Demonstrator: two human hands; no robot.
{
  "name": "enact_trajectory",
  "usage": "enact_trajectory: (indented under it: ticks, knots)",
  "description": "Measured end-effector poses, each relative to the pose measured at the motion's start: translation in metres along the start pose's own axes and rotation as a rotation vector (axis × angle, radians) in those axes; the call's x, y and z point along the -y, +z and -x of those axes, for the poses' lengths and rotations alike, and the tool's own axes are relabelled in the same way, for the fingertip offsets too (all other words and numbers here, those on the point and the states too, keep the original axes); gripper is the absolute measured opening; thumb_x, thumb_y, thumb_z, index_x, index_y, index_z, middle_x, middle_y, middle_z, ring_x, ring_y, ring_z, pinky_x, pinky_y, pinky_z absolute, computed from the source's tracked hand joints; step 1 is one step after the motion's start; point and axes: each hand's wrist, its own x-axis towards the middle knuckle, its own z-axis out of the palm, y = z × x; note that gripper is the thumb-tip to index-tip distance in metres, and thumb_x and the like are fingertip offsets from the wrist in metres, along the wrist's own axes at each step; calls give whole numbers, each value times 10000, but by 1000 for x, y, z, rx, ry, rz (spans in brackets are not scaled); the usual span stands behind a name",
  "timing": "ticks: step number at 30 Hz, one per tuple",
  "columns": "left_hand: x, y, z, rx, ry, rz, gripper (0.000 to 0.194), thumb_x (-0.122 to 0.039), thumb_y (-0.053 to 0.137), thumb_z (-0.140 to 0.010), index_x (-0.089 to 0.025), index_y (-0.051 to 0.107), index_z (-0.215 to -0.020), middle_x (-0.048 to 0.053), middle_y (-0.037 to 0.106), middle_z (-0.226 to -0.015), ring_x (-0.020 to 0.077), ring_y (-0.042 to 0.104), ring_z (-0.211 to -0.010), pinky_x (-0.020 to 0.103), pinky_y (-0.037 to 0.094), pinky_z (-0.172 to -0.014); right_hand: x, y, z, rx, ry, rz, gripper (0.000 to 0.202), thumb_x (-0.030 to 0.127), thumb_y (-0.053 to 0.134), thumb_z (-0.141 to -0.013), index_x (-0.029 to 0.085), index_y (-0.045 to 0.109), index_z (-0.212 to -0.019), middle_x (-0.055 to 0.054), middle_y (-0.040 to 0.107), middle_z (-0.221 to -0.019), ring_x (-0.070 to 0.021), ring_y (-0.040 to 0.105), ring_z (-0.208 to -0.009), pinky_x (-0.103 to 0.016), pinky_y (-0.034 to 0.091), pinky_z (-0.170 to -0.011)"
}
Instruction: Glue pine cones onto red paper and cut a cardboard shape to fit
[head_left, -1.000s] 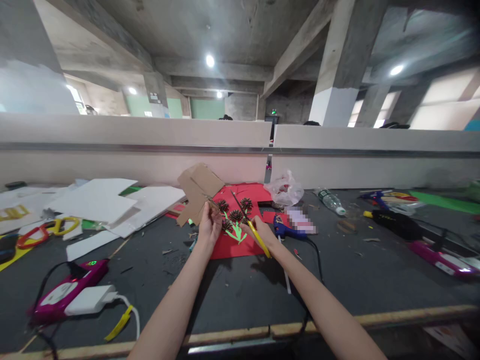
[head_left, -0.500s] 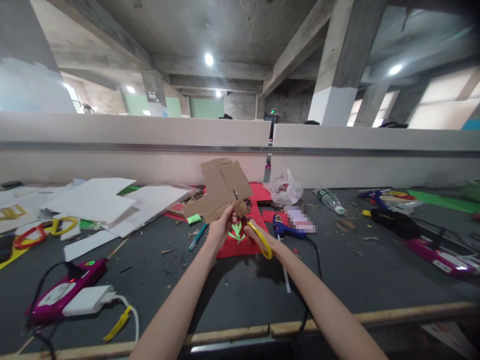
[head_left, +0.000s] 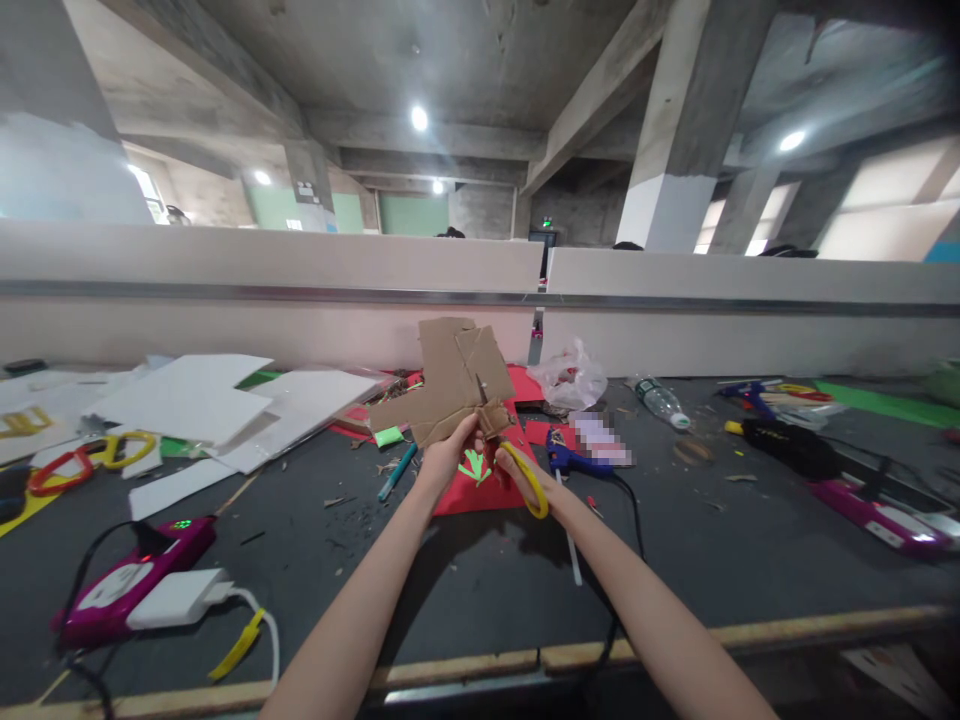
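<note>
My left hand (head_left: 453, 454) is closed on the lower edge of a brown cardboard piece (head_left: 450, 385), which is irregularly cut and raised above the table. In my right hand (head_left: 519, 478) are yellow-handled scissors (head_left: 537, 492), with the handle loop round the fingers. A dark blade shows against the cardboard, near a small flap at its lower right. Beneath both hands lies red paper (head_left: 480, 498) with light green cut strips (head_left: 475, 466) on it.
A blue glue gun (head_left: 574, 455) with a cord lies right of my hands, a plastic bottle (head_left: 660, 402) farther right. White sheets (head_left: 187, 400), red and yellow scissors (head_left: 60, 472) and a magenta power strip (head_left: 135, 580) are at left. A teal pen (head_left: 397, 472) lies nearby.
The cardboard has shifted slightly right and turned a little in my left hand. The scissor blade now shows more plainly against it, and the small lower-right flap stands out more.
</note>
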Motion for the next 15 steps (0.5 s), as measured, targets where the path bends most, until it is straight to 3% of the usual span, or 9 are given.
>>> enact_trajectory:
  ticks: [6, 10, 15]
  knots:
    - [-7, -3, 3, 53, 1, -27, 367, -505, 593, -602, -145, 602, -536, 1, 521, -437, 101, 468, -438, 234, 313, -461, -2, 0, -2, -7, -75, 28, 564, 702, 177, -746, 204, 427, -661, 12, 406, -561, -127, 410, -525, -281, 366, -511]
    - [-14, -1, 7, 137, -56, 70, 335, -465, 597, -614, -151, 573, -500, -21, 482, -408, 75, 432, -408, 219, 302, -443, -7, 5, -5, -17, -124, 5, 565, 683, 177, -763, 203, 472, -709, -1, 400, -578, -134, 396, -523, -287, 355, -499]
    - [-14, 2, 7, 140, -69, 284, 269, -374, 658, -577, -128, 568, -514, -21, 506, -450, 43, 408, -397, 195, 331, -437, -6, 10, -5, -28, -124, -41, 586, 682, 197, -762, 181, 495, -824, 4, 405, -593, -133, 397, -529, -288, 359, -504]
